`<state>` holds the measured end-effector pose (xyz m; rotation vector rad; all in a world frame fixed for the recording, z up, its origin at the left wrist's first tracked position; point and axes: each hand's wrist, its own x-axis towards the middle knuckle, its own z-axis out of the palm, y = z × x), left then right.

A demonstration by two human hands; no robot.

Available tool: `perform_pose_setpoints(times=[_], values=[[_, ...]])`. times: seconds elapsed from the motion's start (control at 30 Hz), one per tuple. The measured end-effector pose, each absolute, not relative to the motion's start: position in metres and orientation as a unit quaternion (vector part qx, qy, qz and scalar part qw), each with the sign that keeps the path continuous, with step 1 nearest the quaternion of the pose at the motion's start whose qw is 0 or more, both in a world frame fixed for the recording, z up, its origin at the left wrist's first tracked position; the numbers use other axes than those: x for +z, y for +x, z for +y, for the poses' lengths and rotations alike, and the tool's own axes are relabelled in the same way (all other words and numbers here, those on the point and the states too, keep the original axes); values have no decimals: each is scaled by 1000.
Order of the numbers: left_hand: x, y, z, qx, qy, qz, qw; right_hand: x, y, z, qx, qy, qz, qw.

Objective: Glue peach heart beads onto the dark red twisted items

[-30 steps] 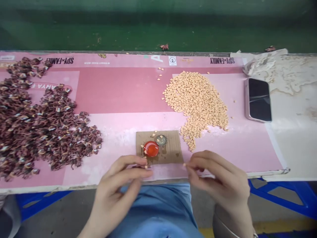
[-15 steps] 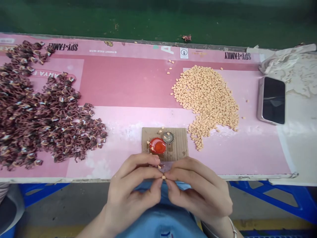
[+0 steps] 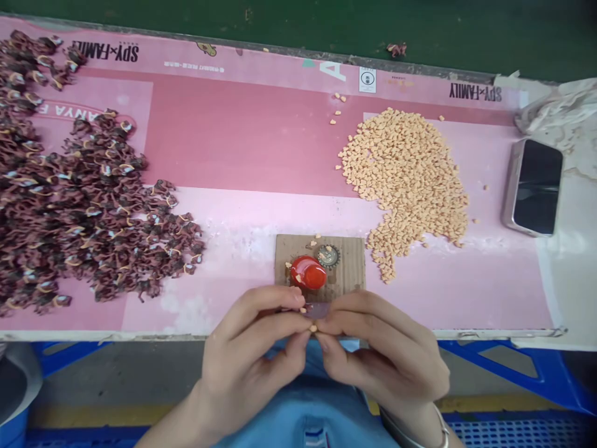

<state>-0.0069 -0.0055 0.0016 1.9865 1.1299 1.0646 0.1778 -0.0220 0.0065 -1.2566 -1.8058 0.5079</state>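
At the table's front edge my left hand (image 3: 261, 348) and my right hand (image 3: 382, 348) meet fingertip to fingertip. A small tan plastic piece (image 3: 313, 328) is pinched where they meet. My left fingers also hold a small dark-red figure (image 3: 305, 308) with a tan spot on it, mostly hidden by the fingers. Just beyond the hands lies a cardboard square (image 3: 345, 277) bearing a red cap-like dish (image 3: 308, 272), an upturned bottle cap (image 3: 328, 256) and several tan bits. To the right spreads a pile of tan pieces (image 3: 410, 174).
A large heap of dark-red and brown figures (image 3: 93, 218) covers the table's left. A phone (image 3: 536, 186) and crumpled white wrapping (image 3: 559, 106) lie at the right. Beyond the back edge, one stray figure (image 3: 396, 49) rests on a green surface (image 3: 298, 25).
The camera view has shifted slightly, so the table's things appear farther right or higher. Both hands keep the same pinch on the tan piece.
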Motion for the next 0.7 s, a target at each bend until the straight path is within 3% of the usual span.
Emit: perform_pose_setpoints(times=[0.37,0.7], values=[[-2,-17,-7,393,752,444,287,7,186,-15,125,-550,-721,403],[-20,-32,-14,485,652,523,258,0,198,-3,137,-569,-739,335]])
